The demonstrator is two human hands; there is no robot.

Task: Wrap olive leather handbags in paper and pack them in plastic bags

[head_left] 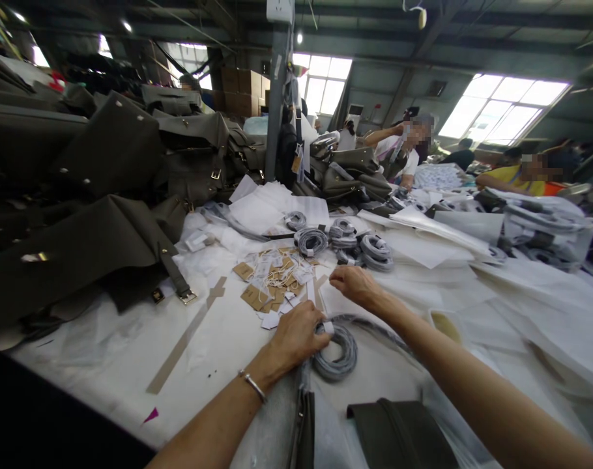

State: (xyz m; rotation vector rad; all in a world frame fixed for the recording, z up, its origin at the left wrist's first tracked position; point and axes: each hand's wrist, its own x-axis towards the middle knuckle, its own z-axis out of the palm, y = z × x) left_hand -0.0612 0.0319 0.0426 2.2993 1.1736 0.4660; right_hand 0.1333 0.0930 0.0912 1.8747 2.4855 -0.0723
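Observation:
My left hand (296, 335) is closed on the upper left edge of a coiled strap (339, 361) in grey, plastic-like wrapping, which lies on the table. A small white band (328, 327) sits around the coil by my thumb. Beyond it, my right hand (354, 286) hangs over the table with its fingers curled together; what they hold, if anything, is hidden. To the left of that hand is a pile of brown tags (262, 298) with white strings. Dark olive bag parts (399, 433) lie nearest me, partly under clear film.
Several wrapped coils (312, 241) lie behind the tags. Dark olive bags (81, 247) are heaped at left, and white sheets (433, 244) cover the right. A grey post (277, 98) rises at the back. Co-workers sit farther off, one in a yellow top (506, 177).

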